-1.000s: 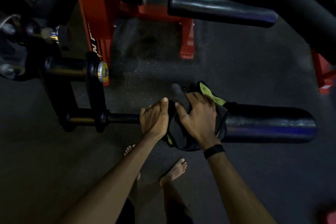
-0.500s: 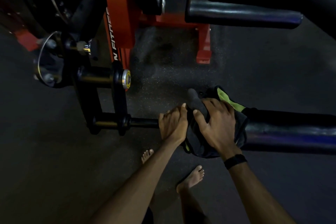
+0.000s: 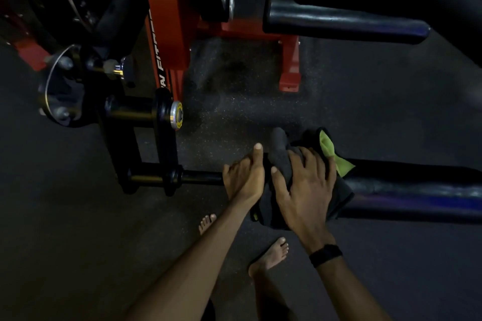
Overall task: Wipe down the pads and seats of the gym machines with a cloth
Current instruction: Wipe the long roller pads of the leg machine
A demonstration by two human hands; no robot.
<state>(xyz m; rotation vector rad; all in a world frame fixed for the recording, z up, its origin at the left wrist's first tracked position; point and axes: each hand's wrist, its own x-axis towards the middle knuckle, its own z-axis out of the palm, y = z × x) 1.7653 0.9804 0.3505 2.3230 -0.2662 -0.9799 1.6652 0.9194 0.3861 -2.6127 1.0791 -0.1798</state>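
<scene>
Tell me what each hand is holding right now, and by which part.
Right hand grips the dark cloth wrapped over the roller pad's left end. Left hand grips the bare bar beside it.

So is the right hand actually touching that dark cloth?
Touching. The head view shows the right hand lying on the cloth, fingers curled over it, pressing it onto the roller pad.
</scene>
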